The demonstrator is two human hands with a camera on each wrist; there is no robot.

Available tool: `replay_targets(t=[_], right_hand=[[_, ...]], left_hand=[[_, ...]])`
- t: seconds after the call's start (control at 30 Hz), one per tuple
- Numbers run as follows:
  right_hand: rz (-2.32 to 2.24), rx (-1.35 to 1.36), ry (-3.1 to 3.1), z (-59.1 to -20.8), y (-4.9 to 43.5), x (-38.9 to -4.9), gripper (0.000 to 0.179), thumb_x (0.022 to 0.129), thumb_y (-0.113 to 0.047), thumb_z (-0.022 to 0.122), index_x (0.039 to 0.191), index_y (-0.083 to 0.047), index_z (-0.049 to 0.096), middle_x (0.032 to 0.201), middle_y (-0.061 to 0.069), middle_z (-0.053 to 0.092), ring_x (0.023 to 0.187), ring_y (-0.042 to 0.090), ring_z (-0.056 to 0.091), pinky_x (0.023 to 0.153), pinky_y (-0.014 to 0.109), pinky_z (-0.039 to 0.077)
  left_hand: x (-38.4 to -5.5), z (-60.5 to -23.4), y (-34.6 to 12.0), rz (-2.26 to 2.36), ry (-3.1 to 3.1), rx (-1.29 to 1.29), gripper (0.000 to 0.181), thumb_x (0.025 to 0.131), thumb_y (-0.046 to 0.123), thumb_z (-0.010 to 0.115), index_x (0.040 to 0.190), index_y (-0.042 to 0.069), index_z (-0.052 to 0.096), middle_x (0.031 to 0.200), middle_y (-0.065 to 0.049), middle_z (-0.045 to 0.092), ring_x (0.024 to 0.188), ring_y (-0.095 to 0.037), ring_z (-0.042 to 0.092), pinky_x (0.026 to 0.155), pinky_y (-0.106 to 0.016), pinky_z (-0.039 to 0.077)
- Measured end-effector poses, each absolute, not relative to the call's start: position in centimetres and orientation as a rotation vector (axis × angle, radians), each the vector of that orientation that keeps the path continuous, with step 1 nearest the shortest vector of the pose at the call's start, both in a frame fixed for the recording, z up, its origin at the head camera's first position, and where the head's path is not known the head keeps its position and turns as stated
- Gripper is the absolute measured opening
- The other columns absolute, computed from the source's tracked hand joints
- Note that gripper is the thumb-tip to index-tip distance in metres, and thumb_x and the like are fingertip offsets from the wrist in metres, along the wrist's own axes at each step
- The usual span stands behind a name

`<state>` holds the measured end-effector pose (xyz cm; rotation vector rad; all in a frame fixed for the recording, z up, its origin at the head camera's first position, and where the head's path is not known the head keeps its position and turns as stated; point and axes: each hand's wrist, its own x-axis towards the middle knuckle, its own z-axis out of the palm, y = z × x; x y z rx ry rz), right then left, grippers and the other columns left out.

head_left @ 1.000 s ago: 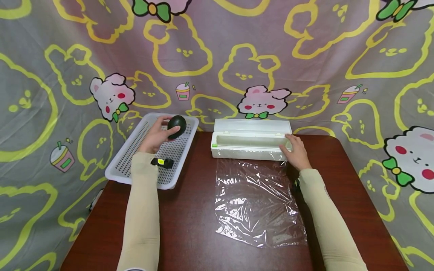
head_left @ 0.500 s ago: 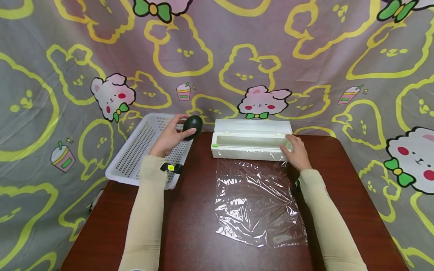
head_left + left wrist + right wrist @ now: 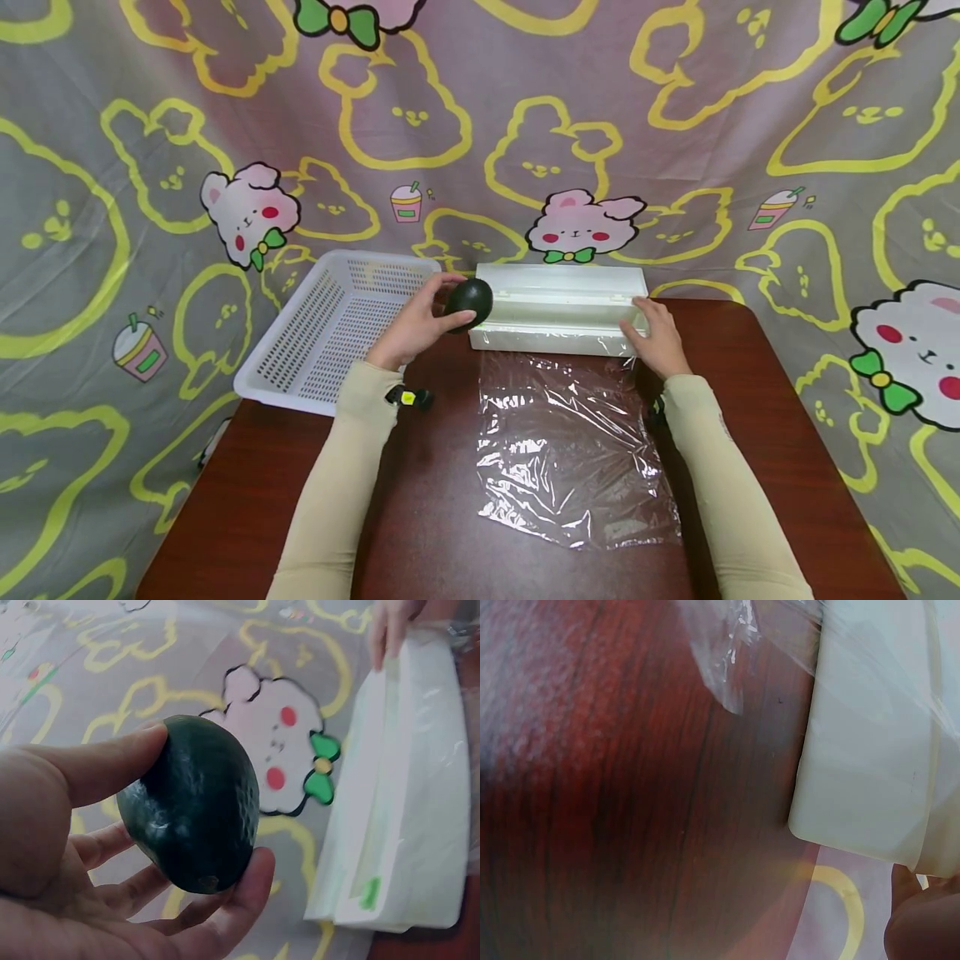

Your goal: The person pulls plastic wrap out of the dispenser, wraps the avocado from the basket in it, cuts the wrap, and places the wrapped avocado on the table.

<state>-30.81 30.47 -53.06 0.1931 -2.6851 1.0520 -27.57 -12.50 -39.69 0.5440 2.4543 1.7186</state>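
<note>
Thumb and curled fingers of the left hand (image 3: 420, 323) grip a dark green, glossy, egg-shaped fruit (image 3: 472, 303) from opposite sides, a hold that seems chosen to suit its smooth, rounded skin and leave its right side uncovered. The right hand (image 3: 658, 337) has its thumb and relaxed fingers spread apart, resting on the right end of a long white plastic box (image 3: 551, 342), probably to steady it.

The box's white lid (image 3: 558, 280) stands tipped back behind the opening, presumably so that nothing blocks the trough. A wrinkled sheet of clear plastic film (image 3: 558, 492) runs from the box's front edge onto the dark red-brown wooden desk (image 3: 420, 517), spread out on the near side, where both hands can likely reach it.

The fruit is off the desk, right at the left hand's fingertips and well apart from the right hand, with most of the box between them. From the head it overlaps the box's left end; the left wrist view shows it apart from the box. A white perforated plastic basket (image 3: 348, 321) sits left of it, just beyond the left hand.
</note>
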Motion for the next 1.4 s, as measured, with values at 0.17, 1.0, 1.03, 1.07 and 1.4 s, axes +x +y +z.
replay_targets(t=[0.17, 1.0, 1.03, 1.07, 1.4], right_hand=[[1.044, 0.194, -2.679, -52.9, 30.3, -30.7, 0.058, 0.103, -0.025, 0.062, 0.15, 0.005, 0.045, 0.152, 0.031, 0.039, 0.143, 0.049, 0.033, 0.116, 0.068, 0.027], [1.041, 0.196, -2.668, -52.8, 30.2, -30.8, 0.058, 0.103, -0.025, 0.062, 0.149, 0.006, 0.046, 0.153, 0.031, 0.039, 0.143, 0.049, 0.033, 0.118, 0.066, 0.027], [1.043, 0.198, -2.666, -52.8, 30.2, -30.8, 0.058, 0.103, -0.024, 0.062, 0.149, 0.007, 0.046, 0.153, 0.031, 0.039, 0.143, 0.049, 0.033, 0.118, 0.066, 0.027], [1.043, 0.2, -2.664, -52.8, 30.2, -30.9, 0.058, 0.102, -0.024, 0.062, 0.149, 0.007, 0.046, 0.153, 0.031, 0.039, 0.143, 0.049, 0.033, 0.118, 0.066, 0.027], [1.044, 0.206, -2.656, -52.9, 30.3, -30.8, 0.058, 0.102, -0.024, 0.063, 0.149, 0.007, 0.046, 0.152, 0.032, 0.04, 0.142, 0.05, 0.033, 0.117, 0.066, 0.027]], left_hand=[[-26.6, -40.9, -10.9, 1.641, 2.466, 0.606, 0.055, 0.093, 0.014, 0.079, 0.141, 0.011, 0.051, 0.134, -0.015, 0.058, 0.113, -0.034, 0.062, 0.097, -0.047, 0.051], [-21.4, -47.1, -4.5, 1.312, 2.349, 0.884, 0.058, 0.092, 0.021, 0.081, 0.142, 0.014, 0.053, 0.134, -0.008, 0.057, 0.114, -0.023, 0.061, 0.099, -0.04, 0.054], [-21.2, -47.2, -4.3, 1.294, 2.356, 0.893, 0.058, 0.092, 0.022, 0.081, 0.142, 0.015, 0.054, 0.134, -0.007, 0.057, 0.116, -0.023, 0.06, 0.1, -0.04, 0.053], [-21.0, -47.4, -4.2, 1.275, 2.363, 0.905, 0.058, 0.091, 0.022, 0.082, 0.142, 0.015, 0.054, 0.134, -0.007, 0.057, 0.116, -0.023, 0.06, 0.101, -0.039, 0.052], [-18.9, -49.0, -2.1, 1.104, 2.383, 0.935, 0.057, 0.09, 0.028, 0.083, 0.139, 0.02, 0.057, 0.135, -0.005, 0.058, 0.123, -0.023, 0.059, 0.103, -0.032, 0.05]])
